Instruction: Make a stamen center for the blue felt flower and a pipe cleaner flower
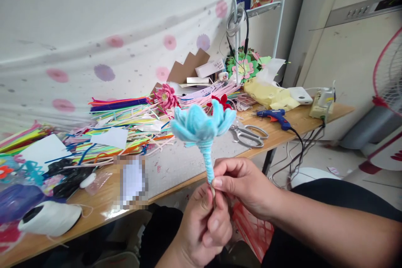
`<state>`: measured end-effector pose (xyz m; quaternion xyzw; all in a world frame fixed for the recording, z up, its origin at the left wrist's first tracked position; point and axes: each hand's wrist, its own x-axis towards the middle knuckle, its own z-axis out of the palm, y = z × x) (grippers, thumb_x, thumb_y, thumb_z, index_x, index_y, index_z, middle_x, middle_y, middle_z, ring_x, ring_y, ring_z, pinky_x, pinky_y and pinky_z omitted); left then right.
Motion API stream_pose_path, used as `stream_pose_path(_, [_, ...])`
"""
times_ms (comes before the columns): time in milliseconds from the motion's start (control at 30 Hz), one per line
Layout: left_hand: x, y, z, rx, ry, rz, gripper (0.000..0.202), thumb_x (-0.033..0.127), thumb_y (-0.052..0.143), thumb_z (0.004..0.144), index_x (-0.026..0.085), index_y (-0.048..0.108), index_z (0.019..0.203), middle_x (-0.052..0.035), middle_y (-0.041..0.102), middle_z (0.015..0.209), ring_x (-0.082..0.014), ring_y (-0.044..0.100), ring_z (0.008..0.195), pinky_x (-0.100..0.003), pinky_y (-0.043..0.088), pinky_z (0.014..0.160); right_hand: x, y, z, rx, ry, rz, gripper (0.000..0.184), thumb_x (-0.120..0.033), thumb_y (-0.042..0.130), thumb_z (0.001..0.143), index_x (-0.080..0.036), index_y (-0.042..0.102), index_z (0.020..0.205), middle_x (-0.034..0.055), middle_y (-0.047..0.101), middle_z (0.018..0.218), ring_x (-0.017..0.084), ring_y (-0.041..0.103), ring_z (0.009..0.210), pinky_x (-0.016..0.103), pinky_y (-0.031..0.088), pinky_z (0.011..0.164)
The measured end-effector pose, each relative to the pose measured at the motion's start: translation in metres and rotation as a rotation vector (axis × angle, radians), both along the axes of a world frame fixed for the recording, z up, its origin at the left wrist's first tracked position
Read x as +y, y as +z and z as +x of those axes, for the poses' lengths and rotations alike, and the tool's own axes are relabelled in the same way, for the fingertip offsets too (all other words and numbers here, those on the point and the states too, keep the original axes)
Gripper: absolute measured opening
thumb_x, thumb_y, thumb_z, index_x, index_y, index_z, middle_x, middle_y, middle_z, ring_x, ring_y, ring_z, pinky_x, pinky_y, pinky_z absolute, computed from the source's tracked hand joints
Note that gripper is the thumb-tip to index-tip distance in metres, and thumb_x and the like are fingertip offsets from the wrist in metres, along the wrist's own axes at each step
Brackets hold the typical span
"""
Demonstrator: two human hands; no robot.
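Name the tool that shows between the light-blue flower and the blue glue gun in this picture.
In the head view, silver scissors show between the light-blue flower and the blue glue gun, handles towards the gun.

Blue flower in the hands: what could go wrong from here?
1. The right hand pinches the lower end of the blue wrapping under the blue flower; if that pinch slips, the wrap might loosen.
2. The left hand grips only low on the stem, so the broad head could tip if that grip eases.
3. The glue gun lies near the table edge, its cord hanging over; a snag could drag it off.
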<state>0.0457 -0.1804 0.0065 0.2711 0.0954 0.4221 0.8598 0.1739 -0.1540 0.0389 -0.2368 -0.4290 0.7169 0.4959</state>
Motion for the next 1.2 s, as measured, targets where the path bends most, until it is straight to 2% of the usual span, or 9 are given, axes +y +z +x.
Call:
stream_pose_path(67, [0.0, 0.0, -0.001, -0.04, -0.062, -0.005, 0.031, 0.031, 0.047, 0.089, 0.013, 0.067, 0.074, 0.0075, 0.035, 0.038, -0.0004, 0.022, 0.024, -0.012, 0.023, 0.029, 0.0, -0.001, 0.0, 0.007, 0.01, 0.005, 0.021, -0.027, 0.078, 0.065, -0.012, 0.064, 0.065, -0.0019, 0.062, 0.061, 0.005, 0.054, 0.054, 0.017, 0.042, 0.054])
stream_pose_path(100, [0.0, 0.0, -0.001, -0.01, -0.034, -0.02, 0.03, 0.031, 0.048, 0.089, 0.013, 0.067, 0.075, 0.0069, 0.038, 0.038, -0.0004, 0.023, 0.024, -0.012, 0.023, 0.029, 0.0, -0.002, 0.0, 0.006, 0.003, -0.003, 0.022, -0.028, 0.077, 0.065, -0.012, 0.063, 0.065, -0.0023, 0.062, 0.059, 0.005, 0.053, 0.053, 0.018, 0.042, 0.053])
stream_pose_path(233, [0.002, 0.006, 0.002, 0.208, 0.21, -0.105, 0.03, 0.039, 0.058, 0.082, 0.012, 0.065, 0.073, 0.0039, 0.048, 0.044, -0.0002, 0.031, 0.028, -0.011, 0.023, 0.031, 0.003, -0.004, 0.0, -0.056, -0.048, -0.022, 0.028, -0.036, 0.075, 0.068, -0.013, 0.059, 0.065, -0.0044, 0.056, 0.049, 0.005, 0.048, 0.045, 0.018, 0.038, 0.047])
stream_pose_path(333, [0.004, 0.012, 0.004, 0.285, 0.268, -0.134, 0.032, 0.042, 0.063, 0.077, 0.012, 0.062, 0.067, 0.0025, 0.05, 0.044, -0.0024, 0.038, 0.03, -0.012, 0.026, 0.032, 0.004, -0.004, 0.0, -0.134, -0.073, 0.035, 0.029, -0.038, 0.074, 0.068, -0.013, 0.059, 0.065, -0.004, 0.056, 0.051, 0.006, 0.049, 0.047, 0.019, 0.038, 0.05])
stream_pose_path(433, [0.006, 0.016, 0.003, 0.315, 0.264, -0.142, 0.033, 0.042, 0.065, 0.075, 0.012, 0.061, 0.063, 0.0023, 0.05, 0.044, -0.0024, 0.038, 0.03, -0.013, 0.026, 0.033, 0.004, -0.002, 0.002, -0.188, -0.079, 0.105, 0.027, -0.037, 0.073, 0.069, -0.013, 0.061, 0.066, -0.0033, 0.057, 0.055, 0.007, 0.05, 0.051, 0.021, 0.04, 0.053])
stream_pose_path(667, [0.007, 0.019, -0.003, 0.268, 0.225, -0.205, 0.027, 0.036, 0.068, 0.074, 0.012, 0.062, 0.063, 0.0069, 0.04, 0.039, 0.0011, 0.024, 0.029, -0.012, 0.017, 0.033, 0.008, -0.003, 0.006, -0.273, -0.106, 0.231, 0.02, -0.033, 0.066, 0.076, -0.013, 0.066, 0.071, -0.0004, 0.059, 0.067, 0.008, 0.05, 0.061, 0.021, 0.039, 0.058])
stream_pose_path(833, [0.008, 0.018, -0.002, 0.256, 0.216, -0.24, 0.027, 0.036, 0.067, 0.074, 0.012, 0.062, 0.064, 0.0075, 0.039, 0.039, 0.001, 0.022, 0.03, -0.013, 0.016, 0.034, 0.012, -0.001, 0.007, -0.144, -0.005, 0.131, 0.021, -0.034, 0.067, 0.076, -0.013, 0.066, 0.077, -0.0017, 0.06, 0.059, 0.006, 0.048, 0.051, 0.021, 0.038, 0.052])
stream_pose_path(1000, [0.006, 0.013, 0.003, 0.287, 0.202, -0.244, 0.029, 0.038, 0.067, 0.075, 0.012, 0.06, 0.064, 0.0083, 0.035, 0.039, 0.0011, 0.02, 0.031, -0.013, 0.016, 0.035, 0.012, 0.006, 0.004, -0.128, -0.044, 0.043, 0.028, -0.038, 0.075, 0.066, -0.015, 0.059, 0.061, -0.0034, 0.057, 0.049, 0.007, 0.049, 0.044, 0.021, 0.038, 0.046])
stream_pose_path(1200, [0.003, 0.014, 0.008, 0.29, 0.194, -0.163, 0.03, 0.042, 0.063, 0.077, 0.014, 0.059, 0.068, 0.0097, 0.03, 0.04, 0.0003, 0.014, 0.032, -0.012, 0.014, 0.034, 0.008, 0.01, 0.003, -0.052, -0.065, -0.036, 0.031, -0.038, 0.077, 0.062, -0.015, 0.056, 0.057, -0.0032, 0.055, 0.044, 0.007, 0.047, 0.04, 0.021, 0.035, 0.043])
